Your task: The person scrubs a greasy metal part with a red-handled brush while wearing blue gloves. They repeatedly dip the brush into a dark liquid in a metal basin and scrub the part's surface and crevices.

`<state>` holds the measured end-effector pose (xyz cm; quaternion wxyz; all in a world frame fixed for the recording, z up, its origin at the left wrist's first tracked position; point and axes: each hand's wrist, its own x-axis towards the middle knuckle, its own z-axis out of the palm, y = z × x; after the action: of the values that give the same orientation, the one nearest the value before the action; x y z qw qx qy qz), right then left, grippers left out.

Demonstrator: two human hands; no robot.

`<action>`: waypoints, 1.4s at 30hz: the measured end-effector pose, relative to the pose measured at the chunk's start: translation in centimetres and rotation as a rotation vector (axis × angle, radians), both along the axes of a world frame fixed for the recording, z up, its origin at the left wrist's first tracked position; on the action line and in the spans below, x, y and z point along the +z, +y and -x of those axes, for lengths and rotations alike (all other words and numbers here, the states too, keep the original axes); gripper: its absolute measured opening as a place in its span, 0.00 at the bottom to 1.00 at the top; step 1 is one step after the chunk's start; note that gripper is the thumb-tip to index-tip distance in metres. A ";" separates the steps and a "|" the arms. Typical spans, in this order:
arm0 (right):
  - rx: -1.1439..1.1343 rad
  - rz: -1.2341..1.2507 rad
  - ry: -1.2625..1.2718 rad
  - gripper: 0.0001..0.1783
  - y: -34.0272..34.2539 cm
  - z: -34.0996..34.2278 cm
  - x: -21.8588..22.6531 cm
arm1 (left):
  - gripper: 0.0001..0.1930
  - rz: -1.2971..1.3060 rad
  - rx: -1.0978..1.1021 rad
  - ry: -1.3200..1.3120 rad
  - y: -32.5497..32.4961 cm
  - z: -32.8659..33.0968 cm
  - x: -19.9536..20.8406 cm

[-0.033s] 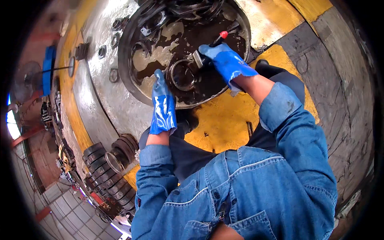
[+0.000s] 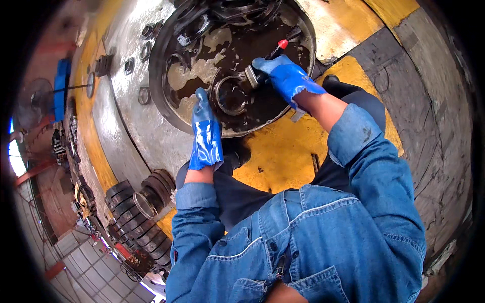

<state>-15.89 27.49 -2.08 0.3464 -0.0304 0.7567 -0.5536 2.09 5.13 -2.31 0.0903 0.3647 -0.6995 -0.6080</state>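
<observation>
It's a workshop (oily basin (image 2: 157,86), stacked rings (image 2: 135,218)).

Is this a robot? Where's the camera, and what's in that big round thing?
No, it's a person in blue denim. A wide-view camera on their head looks down, so edges curve. The right hand, in a shiny blue glove, holds a brush-like tool with a red-tipped black handle. The left hand, gloved too, is beside a round metal ring; I can't tell whether they touch. The ring is in a wide, round metal pan with dark liquid and more dark parts. Left of the pan, small dark metal pieces lie on a grey surface.
</observation>
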 end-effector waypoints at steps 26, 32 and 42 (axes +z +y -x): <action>-0.076 0.758 -0.283 0.20 1.2 -1.9 6.3 | 0.18 -0.020 -0.075 0.155 -1.4 1.9 6.6; 0.067 0.176 0.006 0.21 1.2 -0.4 1.9 | 0.23 0.034 0.142 0.143 0.9 2.4 5.6; 0.617 -0.125 0.928 0.14 -3.9 -3.8 3.8 | 0.25 0.182 0.063 0.035 3.0 3.3 5.0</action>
<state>-12.07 23.56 1.74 0.1241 -0.4705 0.8171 -0.3092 -1.23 8.16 2.65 0.1544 0.3663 -0.7381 -0.5451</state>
